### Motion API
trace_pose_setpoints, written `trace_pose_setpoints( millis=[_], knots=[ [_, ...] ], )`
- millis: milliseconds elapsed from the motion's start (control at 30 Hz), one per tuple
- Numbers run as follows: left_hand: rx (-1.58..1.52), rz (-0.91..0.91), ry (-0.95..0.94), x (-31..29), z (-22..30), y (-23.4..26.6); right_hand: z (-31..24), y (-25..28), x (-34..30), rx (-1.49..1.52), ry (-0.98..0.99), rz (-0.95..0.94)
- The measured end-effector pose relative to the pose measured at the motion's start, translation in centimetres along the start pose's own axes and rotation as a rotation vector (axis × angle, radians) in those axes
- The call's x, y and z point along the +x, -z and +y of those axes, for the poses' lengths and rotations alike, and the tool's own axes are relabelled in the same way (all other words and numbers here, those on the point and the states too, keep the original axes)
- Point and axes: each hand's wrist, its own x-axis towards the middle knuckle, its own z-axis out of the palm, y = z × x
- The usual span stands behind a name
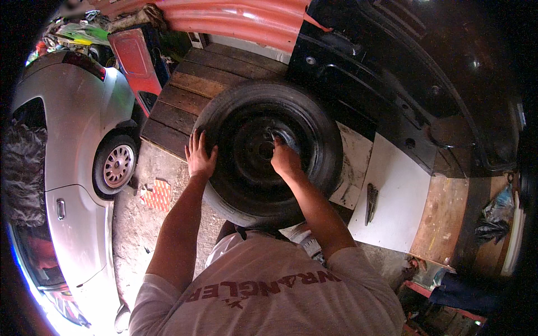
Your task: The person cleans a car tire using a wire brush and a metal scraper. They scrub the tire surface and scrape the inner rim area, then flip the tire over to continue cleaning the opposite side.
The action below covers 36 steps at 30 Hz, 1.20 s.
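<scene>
A black car wheel (pixel 323 140), a tyre on a dark steel rim (pixel 246 147), lies flat in front of me on a wooden plank surface. My left hand (pixel 201 157) rests on the left side of the tyre with its fingers spread. Over the rim, just right of its centre hole, my right hand (pixel 286 159) is closed, its index finger towards a bolt hole. A small shiny bit shows by the fingertips; whether it is a held tool or part of the rim is too dark to tell.
A silver car (pixel 78 151) stands at the left. Dark wooden planks (pixel 179 101) extend behind the wheel. A black car panel (pixel 386 84) fills the upper right. On a white board (pixel 392 190) at right lies a dark narrow tool (pixel 371 204). An orange-and-white patterned piece (pixel 157 195) lies on the floor.
</scene>
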Motion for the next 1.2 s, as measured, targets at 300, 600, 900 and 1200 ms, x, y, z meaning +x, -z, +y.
trace_pose_setpoints(
  millis=[300, 600, 900, 1200],
  knots=[
    [-0.057, 0.022, -0.037, -0.1, -0.5, 0.0, 5.6, 2.4, -4.3, -0.067, -0.026, -0.088],
    [-0.063, 0.03, -0.054, 0.1, -0.7, -0.4, 0.8, 2.4, -1.5, 0.058, -0.017, -0.05],
    [-0.098, 0.024, -0.03, -0.1, -1.0, -0.2, 4.1, 2.4, -5.9, -0.03, -0.046, -0.064],
    [-0.067, 0.047, -0.055, 0.1, -0.4, 0.0, 0.6, 2.3, -2.2, 0.045, -0.084, -0.069]
  ],
)
